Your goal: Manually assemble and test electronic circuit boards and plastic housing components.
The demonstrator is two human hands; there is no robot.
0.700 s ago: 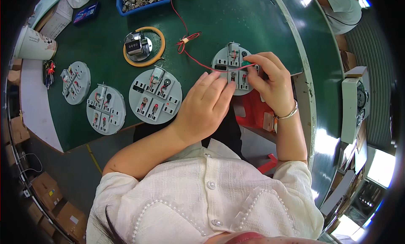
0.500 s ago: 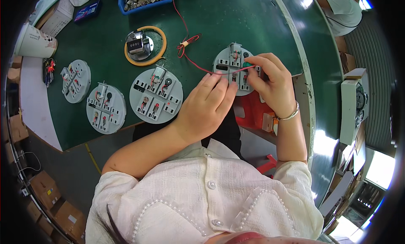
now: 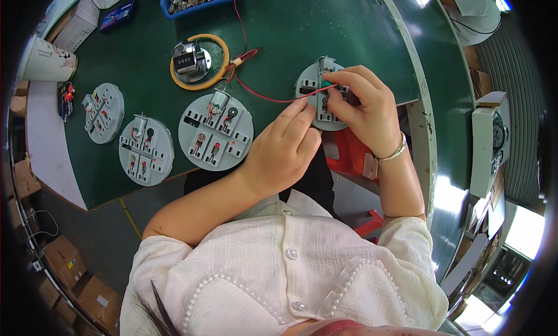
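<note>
wiring step in hand: right hand fingers pinch a green part on the grey disc; left hand fingers, together, press the red wire, which next needs careful seating.

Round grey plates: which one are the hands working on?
The rightmost round grey plate, under both hands, with the red wire leading to it. The other three lie untouched to the left.

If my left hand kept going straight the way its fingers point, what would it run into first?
Most likely the red wire right at the left hand's fingertips, then the round grey plate under the right hand; depth is hard to judge.
</note>
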